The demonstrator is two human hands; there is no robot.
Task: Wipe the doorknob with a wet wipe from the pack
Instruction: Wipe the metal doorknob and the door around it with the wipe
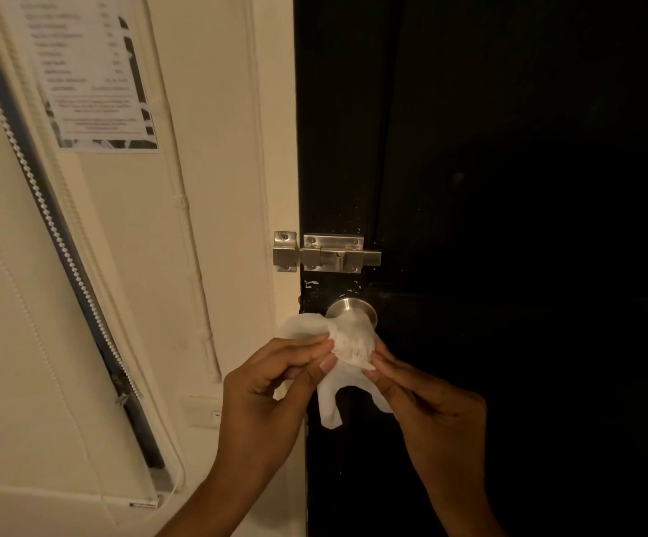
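A round metal doorknob [345, 306] sticks out of the black door [508, 188]; only its base plate and top edge show. A white wet wipe [353, 343] is draped over the knob, and its loose ends hang below. My left hand [272, 385] pinches the wipe on the knob's left side with thumb and fingers. My right hand [427, 405] pinches it on the right side. The wipe looks slightly soiled in the middle. No pack of wipes is in view.
A metal slide bolt [326, 253] bridges door and frame just above the knob. The cream door frame [276, 168] and wall lie to the left, with a printed notice [94, 71], a roller blind with bead chain [55, 234] and a wall switch [202, 412].
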